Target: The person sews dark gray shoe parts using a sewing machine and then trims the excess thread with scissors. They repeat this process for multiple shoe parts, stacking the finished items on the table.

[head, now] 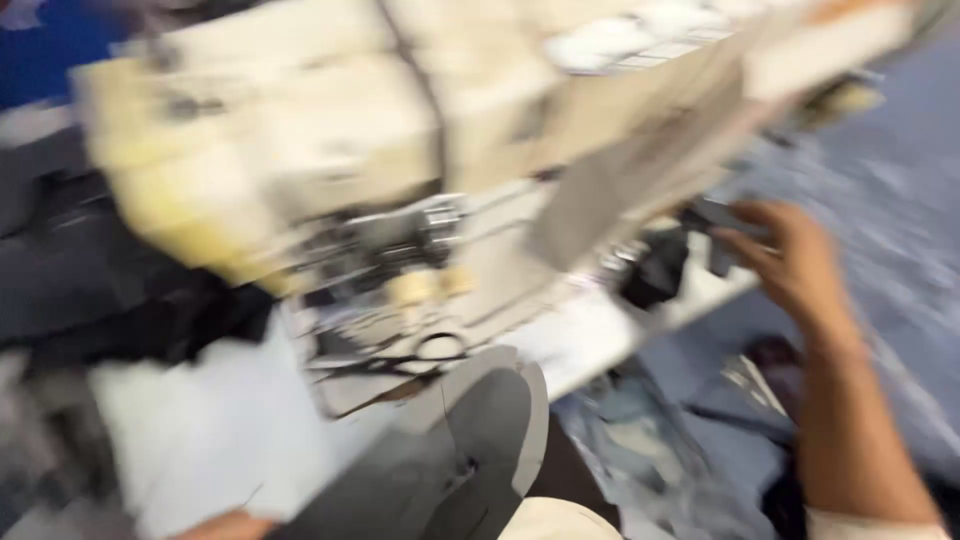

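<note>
The whole view is smeared by motion, so fine detail is lost. The right hand [790,262] reaches out at about 3 o'clock, arm stretching up from the lower right corner, fingers loosely curled around a small dark grey piece [722,222]; it seems pinched between thumb and fingers, though the blur makes the exact grip hard to read. Of the left hand [232,526] only a sliver shows at the bottom edge near 7 o'clock, touching the edge of a grey fabric piece [470,440]; I cannot tell whether it is open or closed.

That curved grey fabric piece lies on the white desk [200,420] around 6 o'clock, just below the needle area of a cream-coloured sewing machine [330,140], which fills the upper half from 10 to 1 o'clock. A pair of scissors [400,355] lies on the desk just above the fabric. A small black object [655,272] sits near the desk's right edge, just left of the right hand. Bluish denim cloth [650,460] is piled below the desk at 5 o'clock. Dark fabric [130,300] heaps at 9 o'clock.
</note>
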